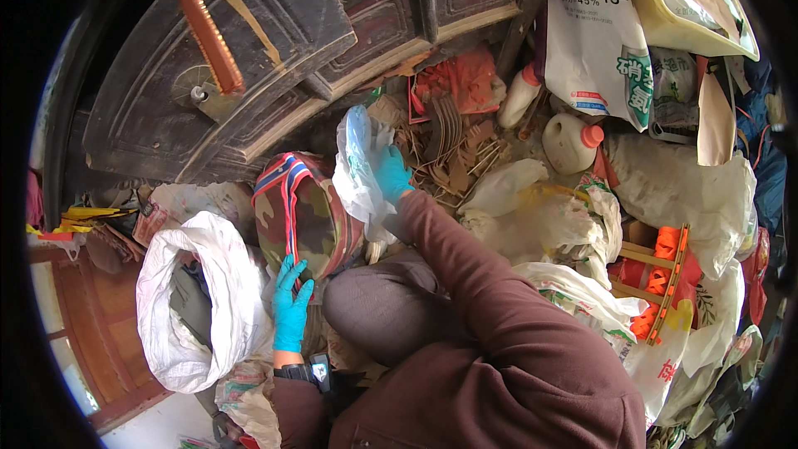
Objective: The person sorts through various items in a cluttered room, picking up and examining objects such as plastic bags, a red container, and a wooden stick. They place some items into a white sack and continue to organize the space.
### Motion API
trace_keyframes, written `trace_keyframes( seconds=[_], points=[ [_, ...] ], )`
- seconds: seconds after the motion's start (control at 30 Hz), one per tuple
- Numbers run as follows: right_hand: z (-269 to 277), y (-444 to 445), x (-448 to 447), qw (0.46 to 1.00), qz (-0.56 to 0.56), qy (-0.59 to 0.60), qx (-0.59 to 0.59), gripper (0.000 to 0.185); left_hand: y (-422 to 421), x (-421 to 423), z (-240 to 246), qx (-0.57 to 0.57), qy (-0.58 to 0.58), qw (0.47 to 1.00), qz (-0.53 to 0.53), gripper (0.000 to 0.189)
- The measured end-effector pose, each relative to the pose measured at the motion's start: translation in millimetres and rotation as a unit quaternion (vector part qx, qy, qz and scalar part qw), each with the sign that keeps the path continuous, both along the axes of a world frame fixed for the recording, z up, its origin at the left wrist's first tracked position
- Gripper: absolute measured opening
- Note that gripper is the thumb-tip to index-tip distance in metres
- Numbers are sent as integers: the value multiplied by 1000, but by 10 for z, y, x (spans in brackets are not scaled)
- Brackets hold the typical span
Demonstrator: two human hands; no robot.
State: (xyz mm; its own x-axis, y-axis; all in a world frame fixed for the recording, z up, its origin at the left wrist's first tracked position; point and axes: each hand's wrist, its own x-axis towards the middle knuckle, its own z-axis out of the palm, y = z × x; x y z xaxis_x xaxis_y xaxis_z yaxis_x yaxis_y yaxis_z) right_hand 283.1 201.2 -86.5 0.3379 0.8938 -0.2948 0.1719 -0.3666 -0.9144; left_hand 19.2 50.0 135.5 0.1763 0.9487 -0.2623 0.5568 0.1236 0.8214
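My right hand (393, 173), in a turquoise glove, grips a crumpled clear plastic bag (356, 165) beside a camouflage fabric bag (312, 218). Part of its grip is hidden behind the plastic. The camouflage bag has red, white and blue striped straps and stands near my knee. My left hand (292, 308), gloved alike, rests its fingertips at the lower edge of this bag, by the strap, fingers partly spread. Left of that hand is a white woven sack (240, 299), its mouth open and dark grey material inside.
Dark carved wooden panels (374, 28) rise at the front, with a reddish-brown bar (202, 22) overhanging them. Scraps of cardboard and sticks (458, 156) litter the floor. To the right are a capped jug (568, 143), plastic sacks (686, 181) and an orange-wound wooden frame (662, 280).
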Motion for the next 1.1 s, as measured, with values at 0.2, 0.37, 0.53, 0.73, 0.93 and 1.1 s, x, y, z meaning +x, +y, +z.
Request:
trace_keyframes(
  seconds=[0.2,0.37,0.53,0.73,0.93,1.1],
  points=[
    [659,-444,489,913,-66,307,261,59,2,-35,-1,17,-2,1000,-23,45],
    [1772,-1135,1577,916,-158,220,297,38,9,-35,15,47,-12,998,-37,40],
    [2742,-1710,2267,928,-206,97,295,45,6,-30,198,81,-129,987,56,31],
    [3469,-1981,1456,936,-26,182,300,53,-528,-267,525,122,-207,950,201,29],
    [3251,-2341,88,859,412,-27,303,35,-1424,-269,505,-14,-375,910,178,52],
    [2535,-2350,-1069,884,460,61,-47,40,-1713,-204,35,-77,-389,900,180,44]
  ],
)
